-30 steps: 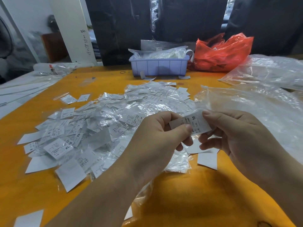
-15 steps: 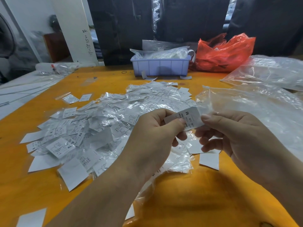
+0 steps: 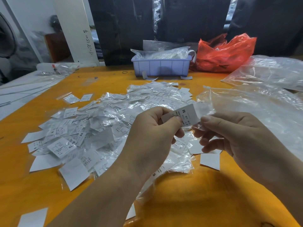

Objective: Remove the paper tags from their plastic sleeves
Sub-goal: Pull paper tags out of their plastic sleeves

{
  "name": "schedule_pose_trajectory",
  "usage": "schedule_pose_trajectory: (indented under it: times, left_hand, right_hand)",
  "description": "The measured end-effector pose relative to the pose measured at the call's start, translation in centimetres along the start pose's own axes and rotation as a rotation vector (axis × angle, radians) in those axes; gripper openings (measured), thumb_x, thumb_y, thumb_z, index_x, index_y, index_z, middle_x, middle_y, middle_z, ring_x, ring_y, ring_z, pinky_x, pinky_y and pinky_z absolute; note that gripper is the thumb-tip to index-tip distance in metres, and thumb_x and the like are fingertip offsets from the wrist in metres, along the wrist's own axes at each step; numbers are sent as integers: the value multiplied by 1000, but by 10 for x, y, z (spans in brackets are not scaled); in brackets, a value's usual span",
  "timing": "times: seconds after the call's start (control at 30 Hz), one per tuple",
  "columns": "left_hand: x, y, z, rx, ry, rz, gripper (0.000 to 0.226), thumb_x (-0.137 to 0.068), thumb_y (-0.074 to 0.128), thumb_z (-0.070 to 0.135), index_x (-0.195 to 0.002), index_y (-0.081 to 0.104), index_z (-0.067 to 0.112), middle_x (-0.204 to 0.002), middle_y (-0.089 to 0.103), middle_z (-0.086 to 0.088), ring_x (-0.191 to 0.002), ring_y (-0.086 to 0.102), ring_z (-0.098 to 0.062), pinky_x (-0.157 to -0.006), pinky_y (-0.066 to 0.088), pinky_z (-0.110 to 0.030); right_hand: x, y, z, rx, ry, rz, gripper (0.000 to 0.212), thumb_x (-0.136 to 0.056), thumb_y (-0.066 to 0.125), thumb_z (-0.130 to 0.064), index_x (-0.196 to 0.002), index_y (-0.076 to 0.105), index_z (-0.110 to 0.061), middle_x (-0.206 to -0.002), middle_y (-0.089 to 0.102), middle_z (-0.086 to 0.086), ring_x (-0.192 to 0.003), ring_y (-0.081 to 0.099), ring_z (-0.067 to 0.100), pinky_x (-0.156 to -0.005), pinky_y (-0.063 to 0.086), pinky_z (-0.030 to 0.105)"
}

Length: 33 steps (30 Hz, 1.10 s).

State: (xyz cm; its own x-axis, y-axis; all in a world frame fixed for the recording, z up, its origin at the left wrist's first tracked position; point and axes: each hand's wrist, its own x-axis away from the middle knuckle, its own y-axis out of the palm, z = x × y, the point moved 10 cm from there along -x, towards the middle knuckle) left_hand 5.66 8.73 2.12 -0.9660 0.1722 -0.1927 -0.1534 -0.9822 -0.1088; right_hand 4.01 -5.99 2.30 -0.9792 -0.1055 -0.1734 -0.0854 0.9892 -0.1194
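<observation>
Your left hand pinches the paper tag; your right hand pinches its plastic sleeve above the counter.

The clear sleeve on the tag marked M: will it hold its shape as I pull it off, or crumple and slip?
Probably crumple: the sleeve already looks wrinkled beside the right hand. It seems thin and glossy like those in the pile, so perhaps slippery. The tag looks stiffer, staying fairly flat in the left hand.

Bin behind tag pile, on table
</observation>
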Motion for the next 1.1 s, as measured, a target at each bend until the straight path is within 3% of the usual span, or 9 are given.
schedule_pose_trajectory:
  times: [0.2,0.4,0.67,0.87,0.97,1.1]
  left_hand:
    - [0,6,0,4,3,-59,11,-94,61,16,-87,69,20,-62,65,6,-52,53,-2,-50,41,-12]
    - [2,19,1,73,-20,-179,14,-93,61,11,-84,70,17,-62,66,0,-51,52,-5,-50,41,-13]
    - [1,16,1,66,-9,-157,12,-93,61,12,-85,69,15,-62,65,1,-51,52,-5,-50,41,-13]
    - [1,12,-1,73,-8,-133,13,-94,60,13,-86,69,17,-63,65,2,-52,52,-4,-50,41,-13]
    - [1,15,-2,67,-19,-157,13,-93,61,13,-84,69,17,-62,65,1,-52,51,-6,-50,41,-14]
    - [2,22,-3,35,-27,-210,10,-93,61,13,-85,67,14,-61,64,1,-53,51,-7,-50,40,-14]
  right_hand:
    - [1,0,1,1,-7,2,31,-73,58,-45,-95,77,-33,-80,70,6,-67,64,16,-59,57,28]
    - [1,-4,2,-51,-1,34,29,-78,63,-44,-93,78,-24,-81,68,9,-67,63,18,-56,56,29]
    - [-1,-6,5,-33,7,17,21,-77,61,-34,-76,76,-19,-69,63,1,-62,59,15,-54,52,25]
    - [-1,-2,4,-2,13,-19,24,-77,61,-35,-83,78,-20,-66,65,0,-60,60,12,-53,52,24]
    - [-1,-1,2,9,1,-19,21,-79,74,-37,-85,77,-17,-67,65,0,-61,60,12,-54,52,25]
    - [0,0,3,40,-11,-18,25,-78,69,-37,-80,76,-13,-69,65,4,-62,61,13,-54,51,25]
